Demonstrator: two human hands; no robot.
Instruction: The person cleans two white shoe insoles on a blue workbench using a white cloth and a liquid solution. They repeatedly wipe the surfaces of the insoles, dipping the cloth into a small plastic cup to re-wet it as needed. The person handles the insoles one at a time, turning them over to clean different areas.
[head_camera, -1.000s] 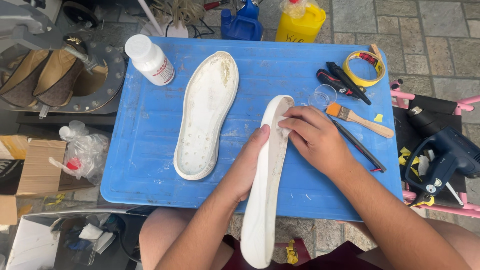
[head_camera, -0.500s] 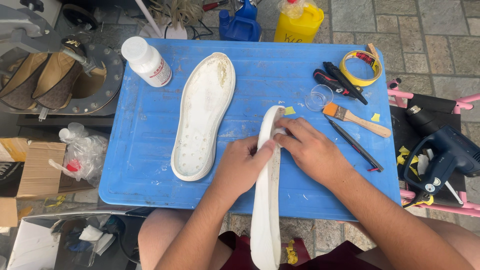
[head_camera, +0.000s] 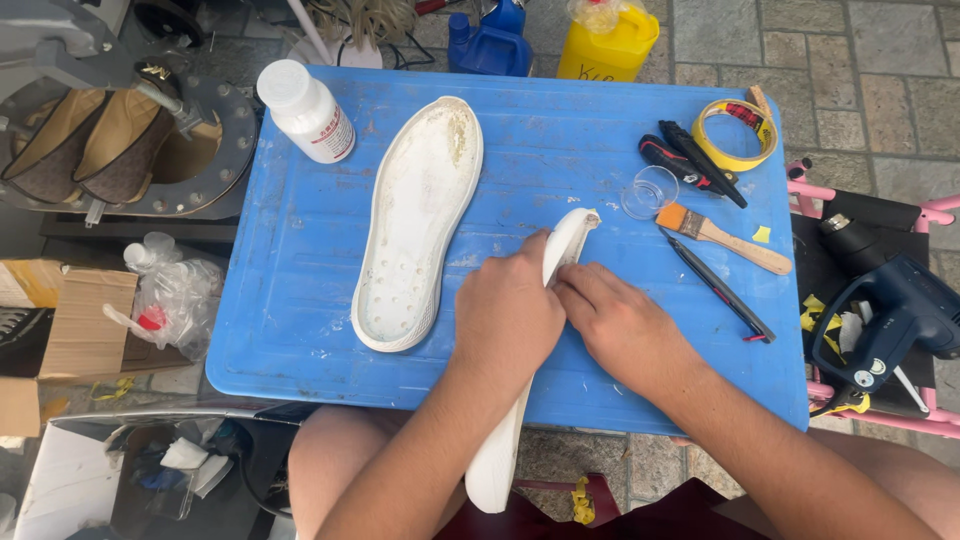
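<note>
White shoe sole (head_camera: 560, 250), held on edge, long and narrow, its toe end on the blue surface (head_camera: 300, 300) and its heel end hanging past the near edge. Left hand (head_camera: 505, 315) wraps its middle, fingers curled tight over it. Right hand (head_camera: 620, 325) pinches its rim with pressed fingertips. A 2nd sole (head_camera: 415, 220) lies flat, just left of the held sole, stained yellowish at the toe.

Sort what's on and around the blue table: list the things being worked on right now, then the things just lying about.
In hand:
left hand and right hand, both gripping the white sole held on edge

Lying about:
second white sole, flat on the blue table
white bottle
paintbrush
tape roll
clear cup
black pen
blue power tool
</note>
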